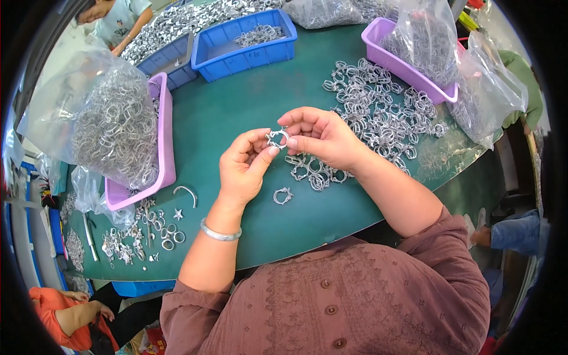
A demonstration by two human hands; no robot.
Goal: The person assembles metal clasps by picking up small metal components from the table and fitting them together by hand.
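Note:
Between my two hands, above the green table, is a silver-grey metal ring (277, 138) with a knobbly ornament on its rim. My left hand (244, 163) pinches its left side between thumb and fingers. On its right side, my right hand (322, 139) grips it with thumb and index finger. A single similar ring (283, 196) lies on the table just below my hands. Under and beyond my right forearm spreads a loose pile of such metal rings (378, 112).
Left stands a purple basket (167, 139) with a bulging clear bag of rings (112, 127); another purple basket (408, 74) is at far right. A blue bin (242, 62) sits at the back. Small rings and stars (127, 242) lie front left. Other people sit around the table.

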